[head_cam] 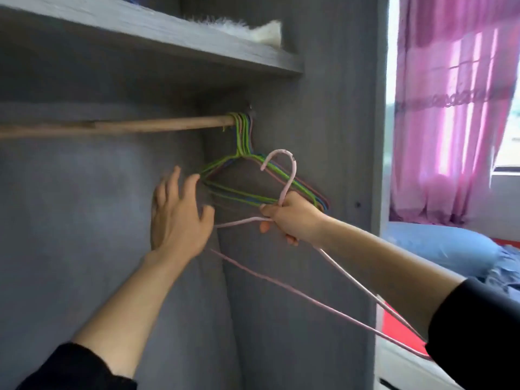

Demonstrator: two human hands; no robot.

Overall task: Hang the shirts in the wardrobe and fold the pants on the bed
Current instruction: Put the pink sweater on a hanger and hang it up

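My right hand (pixel 291 218) grips a pink wire hanger (pixel 284 175) at its neck, hook pointing up, its long sides trailing down to the lower right. It is off the wooden rail (pixel 118 127), in front of several green, blue and pink hangers (pixel 247 170) bunched at the rail's right end inside the grey wardrobe (pixel 323 114). My left hand (pixel 177 215) is spread, fingers straight, its fingertips at the left tip of the hanging bunch. No shirt or pants are in view.
A grey shelf (pixel 157 43) above the rail carries a white fluffy item (pixel 253 28). To the right of the wardrobe side lies the bed with a blue pillow (pixel 439 249) and red cover (pixel 399 325). A pink curtain (pixel 450 108) covers the window.
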